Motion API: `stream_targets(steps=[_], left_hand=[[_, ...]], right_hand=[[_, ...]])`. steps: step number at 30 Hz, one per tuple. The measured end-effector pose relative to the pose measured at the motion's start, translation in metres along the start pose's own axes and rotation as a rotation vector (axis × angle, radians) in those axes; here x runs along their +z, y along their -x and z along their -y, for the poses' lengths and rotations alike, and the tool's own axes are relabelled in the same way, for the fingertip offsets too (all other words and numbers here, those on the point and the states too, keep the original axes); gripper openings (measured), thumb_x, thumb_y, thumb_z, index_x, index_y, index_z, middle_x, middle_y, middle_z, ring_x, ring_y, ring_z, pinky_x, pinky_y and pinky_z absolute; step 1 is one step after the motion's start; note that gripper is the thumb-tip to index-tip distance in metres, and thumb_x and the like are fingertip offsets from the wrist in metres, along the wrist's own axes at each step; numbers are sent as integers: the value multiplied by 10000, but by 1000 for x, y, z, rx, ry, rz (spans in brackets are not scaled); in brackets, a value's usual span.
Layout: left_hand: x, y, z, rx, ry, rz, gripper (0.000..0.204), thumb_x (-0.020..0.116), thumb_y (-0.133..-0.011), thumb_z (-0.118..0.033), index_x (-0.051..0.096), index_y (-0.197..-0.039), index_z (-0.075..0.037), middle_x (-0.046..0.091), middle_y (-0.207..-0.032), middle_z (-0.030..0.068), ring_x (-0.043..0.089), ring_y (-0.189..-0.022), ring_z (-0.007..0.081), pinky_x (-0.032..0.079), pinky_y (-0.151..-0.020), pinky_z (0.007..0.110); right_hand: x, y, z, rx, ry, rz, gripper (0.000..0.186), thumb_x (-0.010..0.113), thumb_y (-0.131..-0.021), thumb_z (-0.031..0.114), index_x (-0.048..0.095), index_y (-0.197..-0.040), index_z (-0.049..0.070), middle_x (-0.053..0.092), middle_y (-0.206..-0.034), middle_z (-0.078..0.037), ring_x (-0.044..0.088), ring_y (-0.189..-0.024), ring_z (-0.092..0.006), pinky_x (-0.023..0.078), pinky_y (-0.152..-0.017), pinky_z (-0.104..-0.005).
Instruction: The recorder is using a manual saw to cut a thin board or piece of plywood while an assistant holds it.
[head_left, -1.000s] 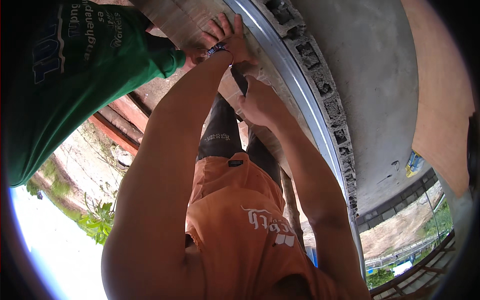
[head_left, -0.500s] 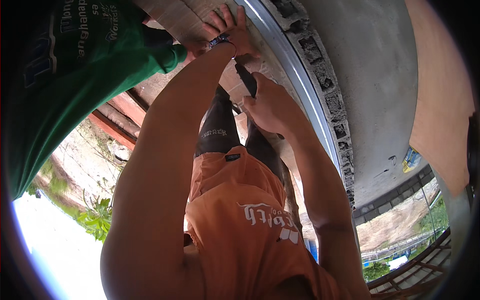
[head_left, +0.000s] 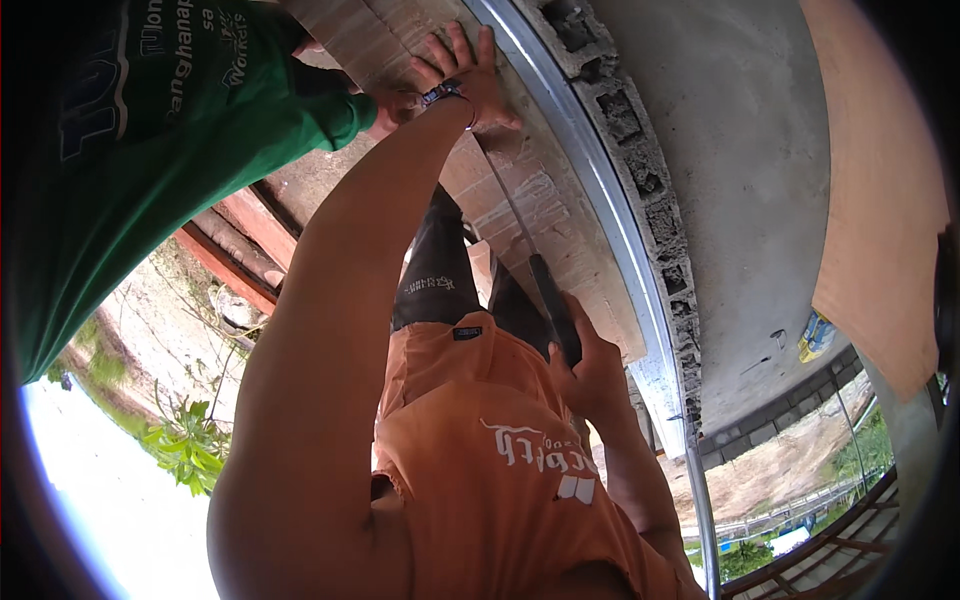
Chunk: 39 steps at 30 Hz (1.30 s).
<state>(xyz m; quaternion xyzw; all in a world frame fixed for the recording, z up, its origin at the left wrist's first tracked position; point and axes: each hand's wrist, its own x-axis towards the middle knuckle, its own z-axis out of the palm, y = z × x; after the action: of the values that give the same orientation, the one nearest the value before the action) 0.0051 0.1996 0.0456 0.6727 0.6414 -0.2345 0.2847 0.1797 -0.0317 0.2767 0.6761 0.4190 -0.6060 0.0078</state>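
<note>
Across the middle of the scene, a hand saw (head_left: 553, 308) lies lengthwise over a brown board (head_left: 585, 250), its handle near and its narrow blade (head_left: 510, 200) running far and left toward the wrist of the left hand (head_left: 487, 100). The handle is black, long, nearly straight and matt; the blade, seen almost edge-on, reads as a thin grey line, its teeth too fine to distinguish. How deeply it sits in the board cannot be told.

The right hand (head_left: 592, 370) is closed around the near end of the handle. The left hand grips nothing: it lies palm down on the far part of the board, fingers spread wide, a dark band (head_left: 442, 92) around its wrist.

The board is flat and wood-toned, marked by faint straight lines and pale, chalky scuffs. Along its right side runs a smooth, shiny metal strip (head_left: 590, 140), which the lens bends into a curve. Beyond it stand rough grey hollow blocks (head_left: 620, 115) with dark, uneven cavities, then a smooth cement surface (head_left: 740, 150) and a tan sheet (head_left: 880, 200) at far right. At far left, a co-worker's green sleeve (head_left: 335, 120) reaches in beside the left wrist.
</note>
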Motion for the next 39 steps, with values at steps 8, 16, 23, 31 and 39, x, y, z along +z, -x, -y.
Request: stream_targets(steps=[8,16,23,31,39], left_hand=[[-2,-11,0,53,36,-61,1459,859,-538,-590,-106,-1549,-171,-199,-1555,299,-181,-1384,590,-11,-1031,777],[9,2,9,22,59,-68,1411,851,-529,-605,-15,-1554,-167,-131,-1571,294,-152,-1403,570,-18,-1051,756],[17,-2,-19,116,116,-136,1275,817,-589,-603,114,-1552,-151,-61,-1579,295,-110,-1426,540,-30,-1079,730],[1,15,-19,75,141,45,1465,863,-494,-627,-9,-1566,-139,-167,-1569,290,-193,-1412,531,-67,-1085,711],[47,-10,-42,241,294,-247,1489,871,-485,-612,-41,-1562,-135,-179,-1572,276,-184,-1417,526,-70,-1090,705]], right_hand=[[37,-107,-15,-207,98,-116,627,594,-859,119,370,-1444,159,670,-926,-264,647,-878,-451,526,-761,-501],[-10,36,-20,-9,36,36,628,558,-839,58,399,-1446,84,667,-1098,-254,675,-977,-393,539,-824,-411],[34,-113,-15,-148,132,-94,632,605,-853,133,379,-1442,99,674,-915,-247,657,-841,-435,538,-721,-485],[-4,40,-33,161,95,105,621,568,-839,86,409,-1438,48,658,-1121,-260,696,-963,-341,548,-800,-392],[39,-106,-21,-138,123,-110,618,596,-850,113,394,-1434,89,665,-977,-269,634,-933,-451,526,-808,-485]])
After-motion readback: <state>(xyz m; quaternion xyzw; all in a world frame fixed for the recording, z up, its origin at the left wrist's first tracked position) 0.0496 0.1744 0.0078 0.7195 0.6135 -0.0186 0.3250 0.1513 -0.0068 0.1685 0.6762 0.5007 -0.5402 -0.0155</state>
